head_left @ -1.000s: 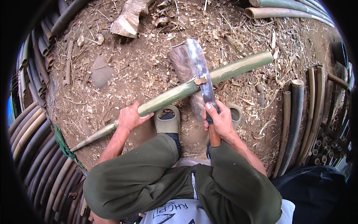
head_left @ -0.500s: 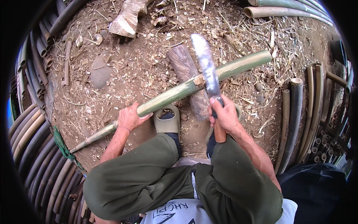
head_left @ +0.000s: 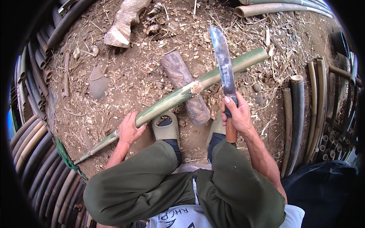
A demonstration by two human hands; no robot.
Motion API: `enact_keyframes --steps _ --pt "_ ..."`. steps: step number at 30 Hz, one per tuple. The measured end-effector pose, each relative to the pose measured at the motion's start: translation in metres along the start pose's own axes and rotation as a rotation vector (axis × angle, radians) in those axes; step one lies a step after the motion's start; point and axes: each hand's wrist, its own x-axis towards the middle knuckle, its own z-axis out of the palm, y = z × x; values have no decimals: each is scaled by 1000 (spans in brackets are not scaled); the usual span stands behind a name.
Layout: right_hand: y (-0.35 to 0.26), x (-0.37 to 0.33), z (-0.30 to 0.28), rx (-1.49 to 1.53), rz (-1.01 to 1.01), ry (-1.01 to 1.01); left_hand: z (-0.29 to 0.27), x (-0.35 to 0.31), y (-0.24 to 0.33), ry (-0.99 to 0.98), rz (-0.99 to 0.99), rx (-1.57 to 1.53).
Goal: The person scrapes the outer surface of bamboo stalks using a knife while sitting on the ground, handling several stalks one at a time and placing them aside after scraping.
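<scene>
A green bamboo pole [head_left: 165, 104] slants from the lower left up to the right, lying across a short wooden log [head_left: 176, 70]. Midway along the pole, just over the log, a rough pale cut [head_left: 196, 87] shows. My left hand [head_left: 129, 127] is closed around the pole near its left part. In my right hand [head_left: 238, 113] is a machete [head_left: 225, 62], gripped by its dark and brown handle. Its long stained blade points away from me, to the right of the cut, and covers a strip of the pole's far half.
Wood chips litter the dirt ground [head_left: 125, 83]. A cut tree trunk piece [head_left: 126, 22] lies far left of centre, a flat stone [head_left: 99, 83] nearer. Stacked bamboo poles [head_left: 42, 167] line the left; upright bamboo poles [head_left: 296, 114] stand right. My sandals [head_left: 166, 129] are close under the pole.
The machete has moved right, away from the cut, with its blade turned more upright. My left hand still holds the bamboo pole. The whole view has shifted slightly.
</scene>
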Motion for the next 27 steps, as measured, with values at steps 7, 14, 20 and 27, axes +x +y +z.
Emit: enact_keyframes --steps 7,14,20,27 --pt "20 7 22 -148 113 -106 -3 19 -5 -167 -28 68" --pt "24 20 28 103 -233 131 -3 21 -6 -214 -74 68" --pt "4 23 12 -24 -53 45 -6 20 -10 -248 -109 106" --pt "23 4 37 -227 136 -153 -8 18 -13 -273 -112 53"
